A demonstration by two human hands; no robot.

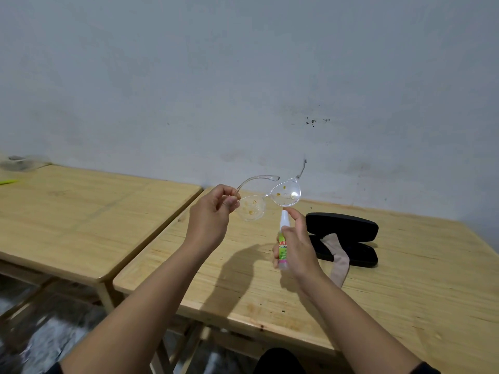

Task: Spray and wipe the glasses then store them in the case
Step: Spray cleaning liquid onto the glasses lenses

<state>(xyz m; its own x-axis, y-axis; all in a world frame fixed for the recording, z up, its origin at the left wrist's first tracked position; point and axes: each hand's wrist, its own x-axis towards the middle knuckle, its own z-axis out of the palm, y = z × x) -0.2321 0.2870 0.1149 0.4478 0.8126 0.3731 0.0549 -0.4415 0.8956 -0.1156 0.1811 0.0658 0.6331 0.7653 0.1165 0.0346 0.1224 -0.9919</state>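
Note:
My left hand [212, 215] pinches the clear-framed glasses [286, 195] at the left hinge and holds them up above the table, arms unfolded. Both lenses carry yellowish smears. My right hand [295, 245] grips a small spray bottle [283, 238] with a green and pink label, upright, my index finger on top of its white nozzle, which sits just below the right lens. The black glasses case [348, 225] lies open on the table behind my right hand. A beige wiping cloth [341, 263] drapes out of the case onto the table.
The wooden table [391, 292] under my hands runs right; a second wooden table [81, 225] stands beside it on the left with a narrow gap between. A grey wall rises just behind. A clear container [24, 161] sits at the far left.

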